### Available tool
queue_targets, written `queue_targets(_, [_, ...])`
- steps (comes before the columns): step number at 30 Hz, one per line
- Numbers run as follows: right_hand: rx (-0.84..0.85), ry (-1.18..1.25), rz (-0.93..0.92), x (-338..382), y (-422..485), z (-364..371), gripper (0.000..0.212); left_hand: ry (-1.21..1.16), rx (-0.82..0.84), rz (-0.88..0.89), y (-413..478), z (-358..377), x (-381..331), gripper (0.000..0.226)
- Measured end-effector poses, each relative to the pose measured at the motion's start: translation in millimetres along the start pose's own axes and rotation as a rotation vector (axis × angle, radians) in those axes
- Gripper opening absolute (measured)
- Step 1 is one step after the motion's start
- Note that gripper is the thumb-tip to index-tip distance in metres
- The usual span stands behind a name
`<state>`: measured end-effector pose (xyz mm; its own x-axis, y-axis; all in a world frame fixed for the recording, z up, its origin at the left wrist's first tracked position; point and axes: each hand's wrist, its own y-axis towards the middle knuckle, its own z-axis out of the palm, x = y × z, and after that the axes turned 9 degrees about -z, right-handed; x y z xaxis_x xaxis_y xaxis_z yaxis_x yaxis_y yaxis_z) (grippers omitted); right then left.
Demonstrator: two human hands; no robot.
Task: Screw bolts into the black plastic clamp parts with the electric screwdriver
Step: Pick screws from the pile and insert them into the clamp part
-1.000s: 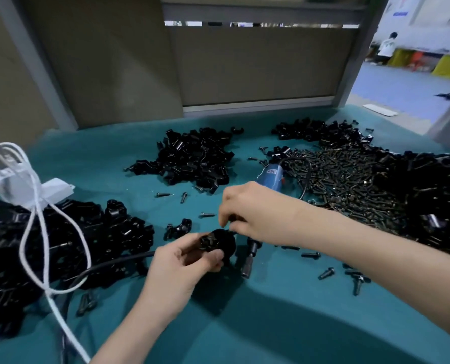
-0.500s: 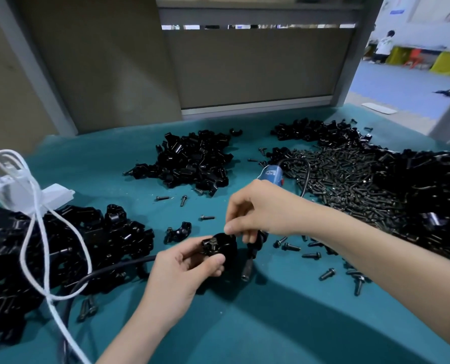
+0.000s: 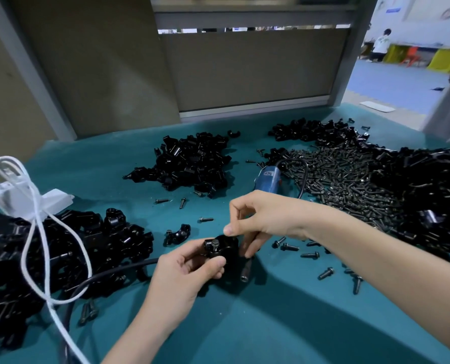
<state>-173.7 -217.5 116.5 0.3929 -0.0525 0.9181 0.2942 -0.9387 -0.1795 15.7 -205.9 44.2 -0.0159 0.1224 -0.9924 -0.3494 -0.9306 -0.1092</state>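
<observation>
Head view, the only one: your left hand (image 3: pixel 184 274) holds the black clamp part (image 3: pixel 225 249) just above the desk (image 3: pixel 271 327), its fingers (image 3: pixel 213 264) curled round the near side. A bolt (image 3: pixel 215 243) stands upright in the part's boss, head proud, so I judge it only started by hand. Your right hand (image 3: pixel 268 219) hovers just above the part, thumb and forefinger apart and pinching nothing I can see. Its lower fingers reach down beside the electric screwdriver (image 3: pixel 267 179), which lies on the desk under that hand with its tip (image 3: pixel 244 275) towards you. Whether they touch the tool I cannot tell.

For the step in hand, hold the part steady with the bolt head facing up. Take the screwdriver by its blue body, seat the bit squarely on the head before you start it, and keep it in line with the bolt so the thread does not cross.

Around you, loose bolts (image 3: pixel 289 246) lie just right of the part and a large heap of bolts (image 3: pixel 349 185) lies further right. Piles of clamp parts sit behind (image 3: pixel 189 164) and to the left (image 3: pixel 61 245). A black cord (image 3: pixel 108 274) runs just left of your left hand and a white cable (image 3: pixel 44 232) loops over the left pile; either could snag your wrist.
</observation>
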Motion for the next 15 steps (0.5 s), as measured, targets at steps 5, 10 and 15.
queue_targets(5, [0.069, 0.259, 0.104, 3, -3, 11, 0.019, -0.034, -0.084, 0.089, -3, 3, -3, 0.027])
queue_targets(10, [0.073, 0.394, 0.121, 4, -4, 22, 0.035, -0.032, -0.172, 0.243, -6, 2, -6, 0.021])
queue_targets(15, [-0.011, 0.579, 0.057, 2, -8, 40, 0.030, 0.119, -0.253, 0.375, -11, 1, -8, 0.021])
